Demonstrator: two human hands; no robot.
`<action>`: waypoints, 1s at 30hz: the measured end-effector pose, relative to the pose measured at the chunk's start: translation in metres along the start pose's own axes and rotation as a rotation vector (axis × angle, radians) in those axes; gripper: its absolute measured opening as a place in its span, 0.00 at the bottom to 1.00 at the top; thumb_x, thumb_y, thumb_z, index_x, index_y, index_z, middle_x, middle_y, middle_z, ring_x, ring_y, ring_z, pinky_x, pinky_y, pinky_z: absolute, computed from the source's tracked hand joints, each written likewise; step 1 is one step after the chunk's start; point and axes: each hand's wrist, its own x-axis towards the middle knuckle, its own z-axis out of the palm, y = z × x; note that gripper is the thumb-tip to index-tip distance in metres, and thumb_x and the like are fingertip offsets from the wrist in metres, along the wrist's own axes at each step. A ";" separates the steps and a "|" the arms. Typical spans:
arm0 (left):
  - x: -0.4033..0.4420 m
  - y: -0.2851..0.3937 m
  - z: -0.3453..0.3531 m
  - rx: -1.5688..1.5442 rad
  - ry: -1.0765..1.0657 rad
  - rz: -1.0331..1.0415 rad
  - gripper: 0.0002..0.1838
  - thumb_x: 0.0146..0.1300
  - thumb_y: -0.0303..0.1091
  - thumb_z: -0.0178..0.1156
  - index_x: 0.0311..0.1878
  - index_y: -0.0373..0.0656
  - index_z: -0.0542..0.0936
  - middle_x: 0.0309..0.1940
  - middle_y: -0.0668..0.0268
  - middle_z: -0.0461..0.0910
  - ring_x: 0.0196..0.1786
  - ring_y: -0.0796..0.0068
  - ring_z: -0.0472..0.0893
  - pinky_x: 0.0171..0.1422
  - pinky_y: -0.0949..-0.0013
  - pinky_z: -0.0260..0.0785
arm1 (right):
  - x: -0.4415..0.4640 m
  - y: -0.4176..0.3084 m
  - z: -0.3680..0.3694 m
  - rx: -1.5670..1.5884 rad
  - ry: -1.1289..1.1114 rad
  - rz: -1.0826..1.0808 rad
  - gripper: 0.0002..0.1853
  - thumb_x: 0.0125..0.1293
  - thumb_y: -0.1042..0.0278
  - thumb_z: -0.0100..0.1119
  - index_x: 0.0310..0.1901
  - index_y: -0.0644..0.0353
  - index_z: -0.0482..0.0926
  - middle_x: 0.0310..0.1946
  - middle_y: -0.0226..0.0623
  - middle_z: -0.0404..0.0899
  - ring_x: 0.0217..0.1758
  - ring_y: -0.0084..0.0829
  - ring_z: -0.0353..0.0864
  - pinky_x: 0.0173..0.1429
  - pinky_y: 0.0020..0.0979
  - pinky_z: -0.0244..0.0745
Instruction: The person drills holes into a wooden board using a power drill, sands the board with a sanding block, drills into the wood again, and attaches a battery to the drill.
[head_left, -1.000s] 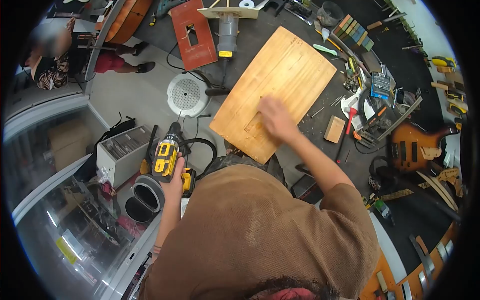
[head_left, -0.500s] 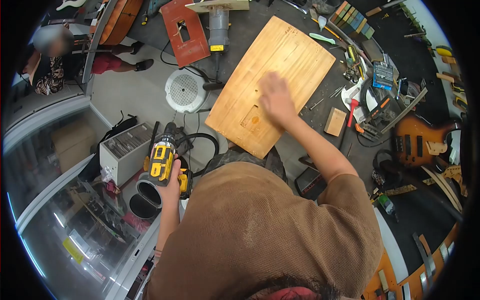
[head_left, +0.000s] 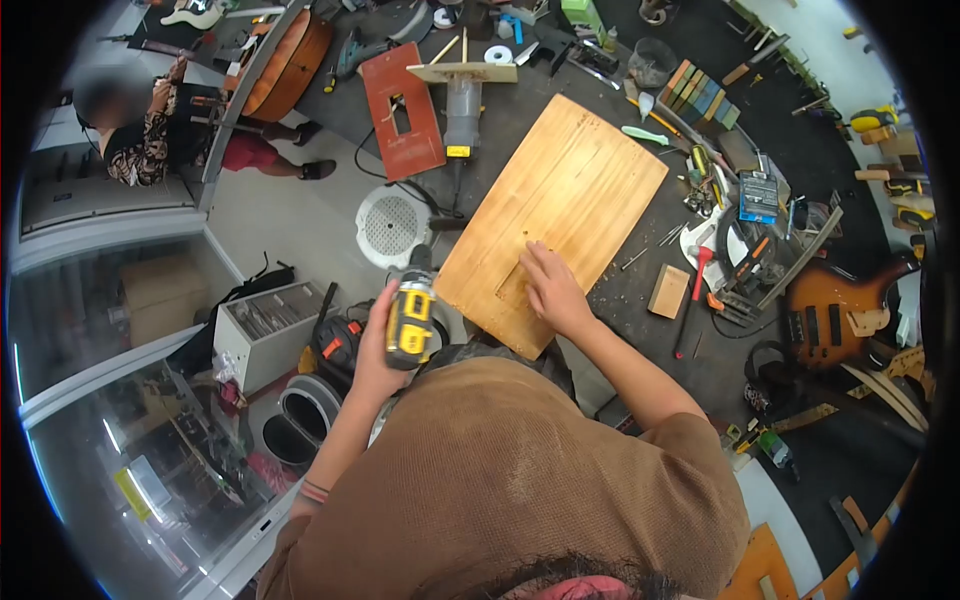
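Note:
My left hand is closed around a yellow and black cordless drill, held beside the lower left edge of a light wooden board. The drill's nose points away from my body. Resting on the board's lower part is my right hand, open with its fingers stretched out. It partly covers a shallow rectangular recess cut into the wood. A small hole shows just above my fingertips. The board lies slanted on a dark workbench and overhangs its near edge.
A router and a red plate lie beyond the board. To the right are a wooden block, a red hammer, scattered tools and a sunburst guitar body. A white round stool stands left. Another person is at far left.
My left hand has brought the drill rightward, close to the board. My right hand, blurred across the board before, now rests lower by the recess. The camera view has shifted.

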 end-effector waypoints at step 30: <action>0.230 0.008 0.109 0.213 -0.445 0.404 0.52 0.64 0.18 0.69 0.92 0.52 0.61 0.79 0.47 0.72 0.80 0.40 0.75 0.85 0.50 0.70 | -0.035 -0.009 0.001 -0.400 0.092 0.266 0.32 0.75 0.65 0.65 0.79 0.58 0.75 0.84 0.50 0.71 0.92 0.50 0.62 0.94 0.59 0.56</action>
